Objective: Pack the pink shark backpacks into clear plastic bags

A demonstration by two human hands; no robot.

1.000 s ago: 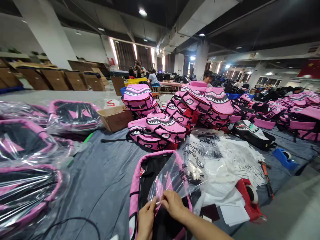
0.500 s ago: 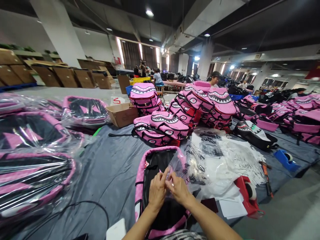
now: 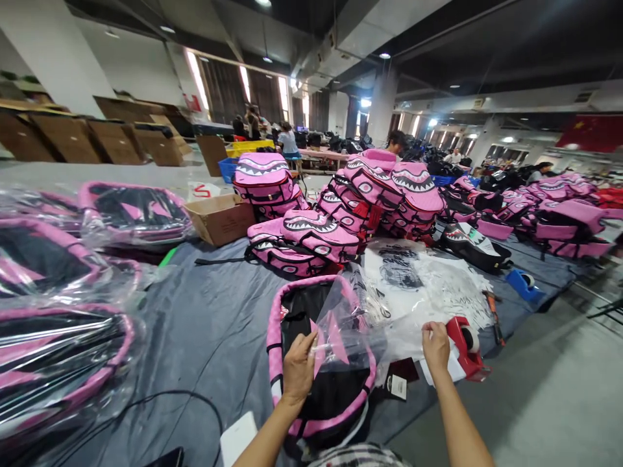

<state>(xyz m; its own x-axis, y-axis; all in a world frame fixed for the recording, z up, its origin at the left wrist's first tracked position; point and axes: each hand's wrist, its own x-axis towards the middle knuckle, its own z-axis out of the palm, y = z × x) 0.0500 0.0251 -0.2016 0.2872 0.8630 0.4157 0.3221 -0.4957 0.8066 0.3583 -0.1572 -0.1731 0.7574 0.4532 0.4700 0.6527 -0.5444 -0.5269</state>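
Note:
A pink-edged black backpack (image 3: 321, 425) lies back side up on the grey cloth, close in front of me. Above its left part, my left hand (image 3: 299, 368) pinches the edge of a clear plastic bag (image 3: 348, 331). The bag stretches across the backpack toward the right. My right hand (image 3: 436, 347) is out to the right with fingers closed on the bag's other side, just left of a red tape dispenser (image 3: 470, 350). A black tag with a white label (image 3: 396, 386) lies right of the backpack.
Plastic-wrapped backpacks (image 3: 58, 363) lie at the left. Pink shark-mouth backpacks (image 3: 321, 233) are piled beyond, beside a cardboard box (image 3: 219, 219). Plastic bags (image 3: 452, 292), an orange-handled tool (image 3: 494, 318) and a blue dispenser (image 3: 524, 285) lie right. A white object (image 3: 238, 440) is near.
My hands were together over the backpack; they have moved apart, the right one far to the right, spreading the clear bag between them. The view has turned right.

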